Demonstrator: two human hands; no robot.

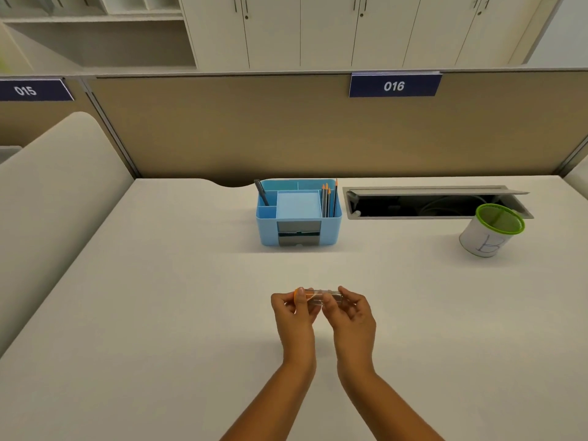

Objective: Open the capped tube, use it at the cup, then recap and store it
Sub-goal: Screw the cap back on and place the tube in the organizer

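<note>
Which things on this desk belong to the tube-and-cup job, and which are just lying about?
In the job: clear tube with orange cap, held by left hand and right hand; green-rimmed cup.

Lying about: pencils, dark pen. The blue organiser may serve for storage.

"015" on L nameplate (35, 90), "016" on R nameplate (394, 86), handwritten "B" on cup (485, 238)

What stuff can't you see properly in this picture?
Head view only:
- Clear tube: whether anything is inside; it is see-through, small, and fingers cover it.
- Orange cap: whether it is loosened; the left hand hides most of it.
- Cup: its bottom, hidden by its own wall.
- Desk hatch: dark inside.
- Right hand: its palm faces away.
</note>
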